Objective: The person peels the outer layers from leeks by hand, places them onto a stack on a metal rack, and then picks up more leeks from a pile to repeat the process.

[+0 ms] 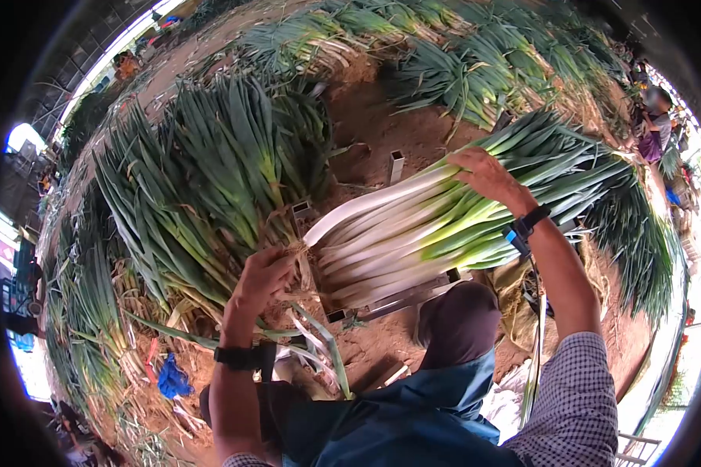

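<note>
A peeled white leek [374,200] lies along the far edge of a row of cleaned leeks [389,249], roots to the left and green tops to the right. My right hand [487,177] is closed around this leek where white turns to green. At its root end, my left hand [263,282] has its fingers pinched together on the roots. The row rests on a metal frame [405,300] with short upright posts [396,166].
Unpeeled leeks [210,156] are piled at the left, with more heaps [491,70] across the back. Peeled scraps [319,346] and a blue bag [174,377] lie on the soil floor. Another person [654,124] is at the far right.
</note>
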Available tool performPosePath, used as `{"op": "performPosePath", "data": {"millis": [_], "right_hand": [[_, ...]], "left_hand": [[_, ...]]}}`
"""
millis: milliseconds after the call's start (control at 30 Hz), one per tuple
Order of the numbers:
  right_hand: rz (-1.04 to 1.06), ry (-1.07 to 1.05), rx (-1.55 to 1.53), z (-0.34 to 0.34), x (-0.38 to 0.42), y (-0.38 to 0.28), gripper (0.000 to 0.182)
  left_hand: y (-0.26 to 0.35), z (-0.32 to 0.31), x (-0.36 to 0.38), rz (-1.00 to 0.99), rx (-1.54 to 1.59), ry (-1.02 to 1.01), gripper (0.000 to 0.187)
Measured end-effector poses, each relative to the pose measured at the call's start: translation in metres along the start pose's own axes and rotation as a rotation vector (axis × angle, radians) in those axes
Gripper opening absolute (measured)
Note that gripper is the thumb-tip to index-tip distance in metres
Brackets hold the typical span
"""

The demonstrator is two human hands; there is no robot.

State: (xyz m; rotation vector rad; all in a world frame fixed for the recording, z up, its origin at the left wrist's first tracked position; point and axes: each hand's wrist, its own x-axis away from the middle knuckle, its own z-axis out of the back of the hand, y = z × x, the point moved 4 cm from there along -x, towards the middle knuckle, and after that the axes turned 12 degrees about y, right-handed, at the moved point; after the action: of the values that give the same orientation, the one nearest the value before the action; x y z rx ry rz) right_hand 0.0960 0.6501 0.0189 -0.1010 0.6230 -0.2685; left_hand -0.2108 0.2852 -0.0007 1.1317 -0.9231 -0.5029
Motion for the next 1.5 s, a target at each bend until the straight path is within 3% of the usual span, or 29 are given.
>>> {"op": "performPosePath", "data": {"millis": [100,200,333,367,467,567,633,700,733,833,933,1000,1033,1133,1500], "right_hand": [[0.036,-0.069,-0.048,-0.018,-0.004,0.005,0.036],[0.016,-0.142,-0.041,-0.042,-0.005,0.006,0.033],[-0.073,-0.228,-0.1,-0.069,0.001,0.016,0.036],[-0.077,-0.217,-0.094,-0.074,0.003,0.018,0.037],[-0.117,-0.254,-0.079,-0.06,0.004,0.022,0.038],[-0.203,-0.312,-0.135,-0.058,-0.006,0.015,0.039],[-0.202,-0.27,-0.144,-0.061,-0.007,0.017,0.039],[-0.134,-0.175,-0.096,-0.057,-0.003,0.02,0.039],[-0.098,-0.144,-0.071,-0.052,0.001,0.019,0.039],[-0.041,-0.174,-0.034,-0.056,0.01,0.009,0.038],[-0.083,-0.192,-0.087,-0.058,0.015,-0.001,0.035],[-0.047,-0.358,-0.046,-0.066,0.012,0.0,0.031],[0.039,-0.165,-0.127,-0.065,0.012,0.005,0.031],[0.068,-0.122,0.068,-0.044,0.009,0.019,0.032],[-0.116,-0.371,0.132,-0.048,0.037,0.018,0.044]], "left_hand": [[-0.026,0.032,0.006,-0.013,-0.31,0.178,0.023],[-0.066,0.054,-0.006,-0.384,-0.65,0.33,0.022],[-0.105,0.069,-0.025,-0.467,-0.785,0.55,0.019],[-0.093,0.059,-0.019,-0.477,-0.833,0.574,0.02],[-0.04,0.016,0.0,-0.923,-1.096,0.756,0.023],[-0.022,-0.053,0.013,-0.64,-0.817,0.538,0.029],[-0.039,-0.119,0.019,-0.849,-0.559,0.485,0.028],[-0.037,-0.17,0.013,-0.771,-0.465,0.387,0.038],[-0.019,-0.188,0.017,-0.941,-0.664,0.461,0.04],[-0.004,-0.2,-0.012,-0.916,-0.663,0.668,0.037],[-0.041,-0.208,-0.079,-0.871,-0.752,0.787,0.032],[-0.074,-0.206,-0.107,-0.897,-0.735,0.657,0.026],[-0.066,-0.206,-0.101,-0.908,-0.669,0.672,0.024],[-0.057,-0.199,-0.096,-0.921,-0.636,0.679,0.021],[-0.069,-0.2,-0.094,-0.9,-0.658,0.647,0.012]]}}
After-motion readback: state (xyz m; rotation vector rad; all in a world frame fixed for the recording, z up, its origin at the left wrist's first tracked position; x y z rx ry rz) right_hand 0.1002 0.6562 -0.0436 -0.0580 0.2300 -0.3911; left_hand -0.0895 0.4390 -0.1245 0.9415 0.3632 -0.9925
